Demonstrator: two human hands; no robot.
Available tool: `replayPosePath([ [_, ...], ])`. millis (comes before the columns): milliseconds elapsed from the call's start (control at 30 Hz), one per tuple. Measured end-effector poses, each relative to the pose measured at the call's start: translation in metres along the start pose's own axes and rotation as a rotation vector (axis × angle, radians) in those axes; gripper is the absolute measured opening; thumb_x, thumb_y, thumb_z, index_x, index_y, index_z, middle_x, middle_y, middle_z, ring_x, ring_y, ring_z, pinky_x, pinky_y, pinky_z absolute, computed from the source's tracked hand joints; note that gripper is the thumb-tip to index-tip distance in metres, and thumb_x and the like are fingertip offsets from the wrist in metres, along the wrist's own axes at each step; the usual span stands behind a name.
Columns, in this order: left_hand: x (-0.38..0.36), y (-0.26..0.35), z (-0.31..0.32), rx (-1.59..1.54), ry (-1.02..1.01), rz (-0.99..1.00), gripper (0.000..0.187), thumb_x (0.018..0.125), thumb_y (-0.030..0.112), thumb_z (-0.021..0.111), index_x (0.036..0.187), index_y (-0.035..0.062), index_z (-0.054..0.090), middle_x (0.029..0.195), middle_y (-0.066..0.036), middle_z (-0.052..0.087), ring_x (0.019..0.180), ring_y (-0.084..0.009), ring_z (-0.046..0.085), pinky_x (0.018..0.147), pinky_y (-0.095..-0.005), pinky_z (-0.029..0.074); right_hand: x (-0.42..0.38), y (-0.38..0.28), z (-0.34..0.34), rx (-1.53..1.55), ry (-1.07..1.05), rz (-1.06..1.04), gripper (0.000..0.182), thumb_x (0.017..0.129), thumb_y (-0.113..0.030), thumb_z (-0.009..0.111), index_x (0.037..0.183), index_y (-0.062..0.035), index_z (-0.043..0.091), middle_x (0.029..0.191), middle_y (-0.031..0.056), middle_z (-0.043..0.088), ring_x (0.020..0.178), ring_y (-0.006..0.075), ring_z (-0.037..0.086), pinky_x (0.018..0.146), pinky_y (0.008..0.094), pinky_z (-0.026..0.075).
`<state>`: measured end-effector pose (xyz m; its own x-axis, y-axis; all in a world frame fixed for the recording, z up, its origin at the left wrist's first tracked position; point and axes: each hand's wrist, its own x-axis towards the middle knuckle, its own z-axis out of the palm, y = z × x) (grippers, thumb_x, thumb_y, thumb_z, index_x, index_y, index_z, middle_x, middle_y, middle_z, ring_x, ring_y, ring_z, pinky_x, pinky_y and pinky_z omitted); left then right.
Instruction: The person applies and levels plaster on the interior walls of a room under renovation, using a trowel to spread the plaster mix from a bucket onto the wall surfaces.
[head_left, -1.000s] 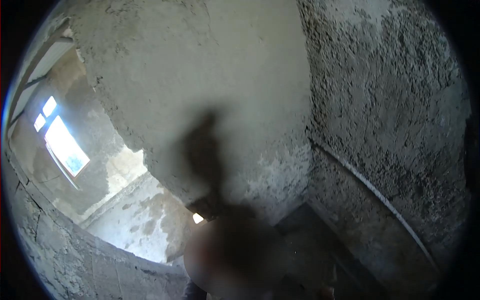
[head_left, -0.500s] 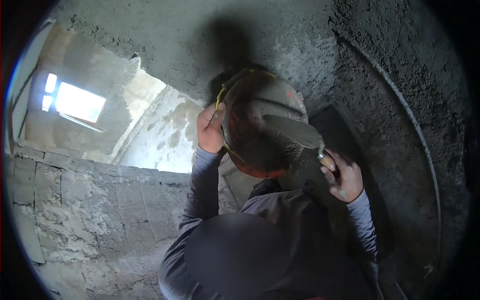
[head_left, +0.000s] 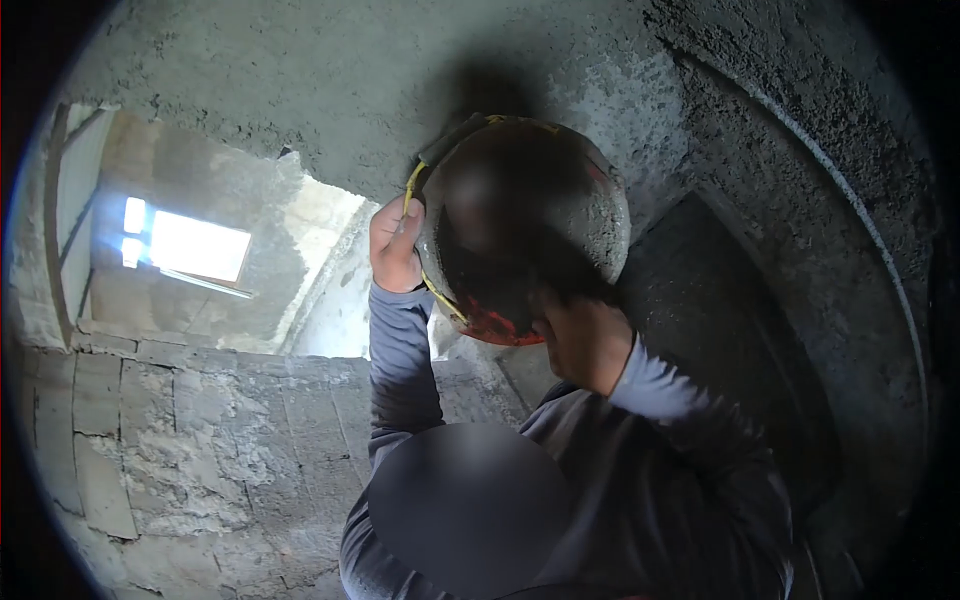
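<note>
My left hand (head_left: pixel 397 245) is closed around the yellow handle (head_left: pixel 411 188) at the left side of a round, mortar-crusted bucket (head_left: pixel 612 215). Red shows through on the bucket's lower wall, and its mouth is tilted towards me. Over the lower right rim, my right hand (head_left: pixel 592 342) is closed on the grip of a trowel. The trowel reaches into the bucket, where shadow and motion blur hide its blade. How much mortar lies inside is too dark to tell.
A wet grey mortar surface (head_left: pixel 300 70) spreads behind the bucket. At right, a pale hose-like line (head_left: pixel 850 195) curves along a rough dark surface (head_left: pixel 800 80). A block wall (head_left: pixel 230 450) stands lower left, with a bright window (head_left: pixel 200 247) above it.
My right hand has swung left with the trowel, from beside the bucket to over its mouth. The bucket and my left hand have shifted slightly up and left in view.
</note>
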<state>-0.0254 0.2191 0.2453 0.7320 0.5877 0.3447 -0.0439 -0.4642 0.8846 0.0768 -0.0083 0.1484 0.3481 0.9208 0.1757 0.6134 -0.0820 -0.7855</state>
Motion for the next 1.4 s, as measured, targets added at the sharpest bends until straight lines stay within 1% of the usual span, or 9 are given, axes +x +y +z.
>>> replayPosePath([
  [200, -0.005, 0.0, -0.018, 0.003, 0.072, -0.025, 0.037, 0.101, 0.031, 0.052, 0.094, -0.0037, 0.064, 0.082, 0.0, 0.062, 0.079, -0.0088, 0.052, 0.074, -0.0245, 0.041, 0.018, 0.01, -0.023, -0.175, 0.126, 0.149, 0.026, 0.09, -0.025, 0.063, 0.107, -0.0056, 0.056, 0.073, 0.019, 0.067, 0.074, 0.0407, 0.07, 0.066, 0.0498, 0.057],
  [433, 0.001, 0.001, -0.008, 0.356, -0.084, 0.167, 0.04, 0.1, 0.031, 0.05, 0.084, -0.0049, 0.058, 0.069, -0.001, 0.052, 0.068, -0.0119, 0.044, 0.065, -0.0279, 0.038, 0.036, -0.024, 0.011, -0.055, 0.244, -0.103, 0.023, 0.084, -0.016, 0.063, 0.099, 0.0008, 0.056, 0.071, 0.0197, 0.066, 0.069, 0.0373, 0.069, 0.062, 0.0447, 0.056],
  [533, 0.003, -0.001, -0.019, 0.4, -0.056, 0.159, 0.034, 0.102, 0.024, 0.049, 0.085, -0.0042, 0.058, 0.072, 0.0, 0.054, 0.07, -0.0101, 0.044, 0.066, -0.0269, 0.036, 0.02, -0.034, 0.019, -0.196, -0.049, -0.11, 0.039, 0.082, -0.016, 0.065, 0.115, -0.0004, 0.053, 0.078, 0.0178, 0.067, 0.075, 0.0357, 0.069, 0.063, 0.0462, 0.054],
  [733, 0.006, -0.028, -0.06, 0.172, -0.083, -0.001, 0.033, 0.103, 0.019, 0.048, 0.106, -0.0082, 0.066, 0.096, -0.007, 0.07, 0.088, -0.0114, 0.059, 0.083, -0.0257, 0.045, 0.0, 0.0, -0.002, -0.384, -0.194, -0.097, 0.009, 0.075, -0.011, 0.064, 0.077, -0.0061, 0.071, 0.076, 0.0169, 0.07, 0.073, 0.0311, 0.073, 0.064, 0.0428, 0.058],
  [800, 0.001, -0.034, -0.053, 0.221, 0.008, 0.082, 0.033, 0.1, 0.024, 0.051, 0.091, -0.0058, 0.064, 0.075, 0.0, 0.059, 0.072, -0.0096, 0.048, 0.069, -0.0258, 0.04, 0.004, 0.003, -0.01, -0.451, -0.045, -0.005, 0.01, 0.075, -0.011, 0.065, 0.078, -0.0049, 0.071, 0.076, 0.0165, 0.07, 0.074, 0.0317, 0.073, 0.063, 0.0427, 0.058],
  [1000, 0.01, -0.044, -0.034, 0.05, -0.053, 0.042, 0.033, 0.1, 0.024, 0.052, 0.094, -0.0058, 0.064, 0.075, 0.0, 0.059, 0.071, -0.008, 0.048, 0.066, -0.0244, 0.039, -0.008, -0.036, 0.014, -0.317, 0.005, -0.071, 0.03, 0.079, -0.01, 0.059, 0.106, 0.001, 0.065, 0.082, 0.0197, 0.067, 0.071, 0.036, 0.07, 0.064, 0.0456, 0.058],
  [1067, 0.01, -0.033, -0.025, -0.029, -0.039, -0.031, 0.032, 0.1, 0.024, 0.052, 0.093, -0.0052, 0.065, 0.076, 0.001, 0.059, 0.07, -0.0069, 0.048, 0.065, -0.0235, 0.038, -0.009, -0.022, 0.009, -0.35, -0.317, 0.022, 0.021, 0.077, -0.011, 0.064, 0.094, -0.001, 0.07, 0.084, 0.02, 0.069, 0.076, 0.0345, 0.072, 0.066, 0.045, 0.058],
  [1267, 0.007, -0.026, -0.016, -0.146, -0.086, -0.058, 0.03, 0.1, 0.023, 0.054, 0.089, -0.0035, 0.064, 0.075, 0.004, 0.057, 0.069, -0.0052, 0.047, 0.063, -0.0227, 0.038, 0.018, -0.002, 0.008, -0.407, 0.131, 0.23, 0.013, 0.078, -0.012, 0.064, 0.082, -0.0027, 0.072, 0.079, 0.0196, 0.07, 0.075, 0.0347, 0.072, 0.066, 0.0441, 0.059],
  [1400, 0.012, -0.022, -0.01, -0.135, -0.107, -0.005, 0.029, 0.1, 0.021, 0.056, 0.086, -0.0028, 0.063, 0.073, 0.005, 0.055, 0.069, -0.0046, 0.046, 0.061, -0.0229, 0.037, 0.015, -0.005, 0.025, -0.436, 0.029, 0.202, 0.014, 0.079, -0.013, 0.062, 0.079, -0.0022, 0.071, 0.078, 0.0201, 0.069, 0.076, 0.0363, 0.072, 0.068, 0.0454, 0.059],
])
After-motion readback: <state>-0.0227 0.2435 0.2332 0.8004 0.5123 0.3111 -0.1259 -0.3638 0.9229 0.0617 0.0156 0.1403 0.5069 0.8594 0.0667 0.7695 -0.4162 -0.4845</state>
